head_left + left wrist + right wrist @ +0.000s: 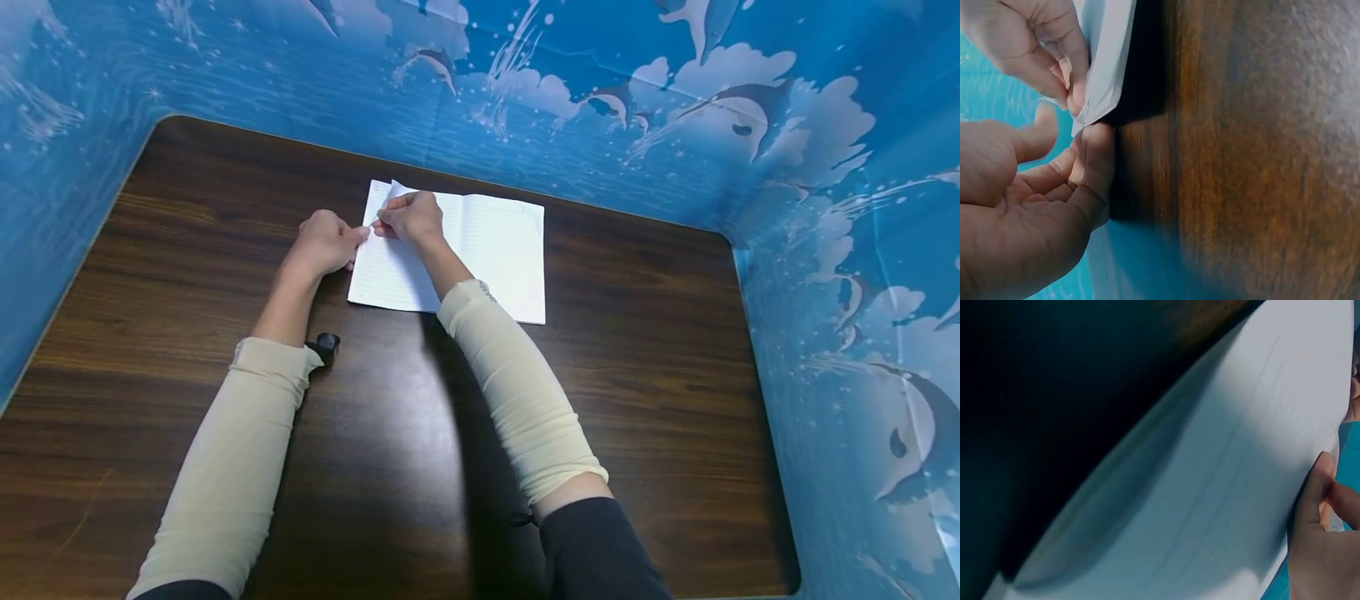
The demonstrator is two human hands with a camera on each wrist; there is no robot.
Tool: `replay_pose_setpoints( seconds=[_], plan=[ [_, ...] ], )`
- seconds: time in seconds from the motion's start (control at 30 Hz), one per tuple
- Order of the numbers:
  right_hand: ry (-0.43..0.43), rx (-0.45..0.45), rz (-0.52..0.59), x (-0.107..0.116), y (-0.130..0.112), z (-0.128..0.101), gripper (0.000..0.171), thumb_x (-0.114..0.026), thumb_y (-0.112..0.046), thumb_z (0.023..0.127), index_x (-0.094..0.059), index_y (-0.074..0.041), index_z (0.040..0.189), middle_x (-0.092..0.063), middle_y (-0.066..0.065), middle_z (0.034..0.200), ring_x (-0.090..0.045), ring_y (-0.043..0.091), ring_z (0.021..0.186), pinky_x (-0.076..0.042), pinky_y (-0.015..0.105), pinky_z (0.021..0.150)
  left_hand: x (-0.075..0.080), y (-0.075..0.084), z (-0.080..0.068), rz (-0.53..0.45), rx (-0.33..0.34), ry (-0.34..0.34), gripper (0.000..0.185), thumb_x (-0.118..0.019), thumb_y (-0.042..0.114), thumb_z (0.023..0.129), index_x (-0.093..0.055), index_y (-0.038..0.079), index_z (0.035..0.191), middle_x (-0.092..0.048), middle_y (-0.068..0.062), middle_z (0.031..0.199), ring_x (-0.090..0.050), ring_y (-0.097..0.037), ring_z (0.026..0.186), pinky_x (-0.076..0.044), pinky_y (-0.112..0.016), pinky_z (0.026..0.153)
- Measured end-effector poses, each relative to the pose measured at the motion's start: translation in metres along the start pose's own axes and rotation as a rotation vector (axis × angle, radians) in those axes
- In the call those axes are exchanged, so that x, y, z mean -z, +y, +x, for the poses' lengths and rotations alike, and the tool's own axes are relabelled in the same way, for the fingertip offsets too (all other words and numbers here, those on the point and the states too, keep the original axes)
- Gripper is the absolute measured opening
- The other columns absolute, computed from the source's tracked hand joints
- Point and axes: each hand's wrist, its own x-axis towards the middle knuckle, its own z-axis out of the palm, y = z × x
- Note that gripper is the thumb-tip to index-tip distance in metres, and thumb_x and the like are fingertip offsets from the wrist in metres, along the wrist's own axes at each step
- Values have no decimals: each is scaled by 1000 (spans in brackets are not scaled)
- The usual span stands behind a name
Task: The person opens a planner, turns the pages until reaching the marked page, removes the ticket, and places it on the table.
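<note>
Upper centre of the head view: both hands — left hand [324, 242] and right hand [411, 218] — pinch a lifted page [1105, 59] of the notebook [491, 250], fingertips curled round its edge to separate it.

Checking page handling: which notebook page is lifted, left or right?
The left page: both the left hand and right hand pinch its raised edge; the right page lies flat.

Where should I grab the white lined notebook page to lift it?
Probably at the lifted corner of the white lined notebook page, coming from the book's left edge. That corner is raised off the stack, where the right hand and left hand already pinch it.
</note>
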Motion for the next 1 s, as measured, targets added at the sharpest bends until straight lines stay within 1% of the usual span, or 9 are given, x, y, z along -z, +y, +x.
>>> replay_pose_setpoints(
  seconds=[0.07,0.13,0.23,0.33,0.43,0.57,0.8,0.9,1.0],
  plan=[
    [12,9,6,-1,2,0,9,-71,1,90,-67,1,98,-75,19,87,-76,25,77,-58,25,64,-1,0,0,15,-2,-1,33,-63,26,99,-68,-7,101,-61,-8,71,-57,-19,68,-44,-33,59],
    [14,10,0,-2,3,0,8,-71,1,89,-69,1,98,-76,18,86,-76,24,76,-58,24,64,-2,0,-1,38,-9,4,28,-70,23,94,-68,-5,98,-60,-11,78,-55,-23,78,-45,-37,66],
    [-10,20,-22,-4,3,0,9,-72,2,89,-72,1,98,-76,16,87,-76,22,76,-57,23,64,-2,1,-1,51,-7,9,24,-71,18,91,-66,-4,97,-55,-14,91,-49,-29,95,-45,-43,79],
    [-31,33,-83,-5,2,0,9,-72,0,89,-74,-1,98,-77,14,86,-75,19,73,-57,21,64,-2,2,-1,57,-2,9,23,-69,17,92,-65,-4,98,-53,-17,97,-45,-32,105,-43,-47,86],
    [-41,44,-135,-6,2,-1,8,-72,-2,90,-75,-2,98,-77,12,84,-74,17,71,-57,21,63,-2,3,-1,58,17,0,23,-68,17,93,-65,-4,99,-52,-19,102,-45,-32,105,-43,-46,85],
    [-60,46,-157,-5,0,-4,9,-69,-3,92,-75,-3,100,-77,11,85,-74,17,71,-57,21,64,-2,4,-1,59,42,-14,23,-68,18,94,-65,-3,100,-48,-20,109,-45,-32,104,-43,-45,83],
    [-102,65,-193,1,0,-7,13,-69,-2,92,-75,-1,104,-77,12,92,-75,19,79,-57,21,67,-5,8,0,69,62,-22,22,-68,19,94,-62,-1,98,-45,-20,110,-46,-32,102,-43,-45,82],
    [-154,55,-242,6,-2,-8,16,-71,-6,92,-75,-2,107,-77,11,95,-75,18,81,-57,21,68,-6,8,0,69,59,-10,21,-67,18,94,-62,-2,96,-43,-22,114,-44,-33,103,-43,-44,80],
    [-225,56,-330,14,-5,-7,20,-71,-13,93,-74,-4,111,-76,9,98,-73,16,83,-56,21,71,-6,6,-1,69,56,5,21,-67,17,94,-62,-3,97,-42,-26,120,-44,-35,104,-43,-45,80]
  ],
)
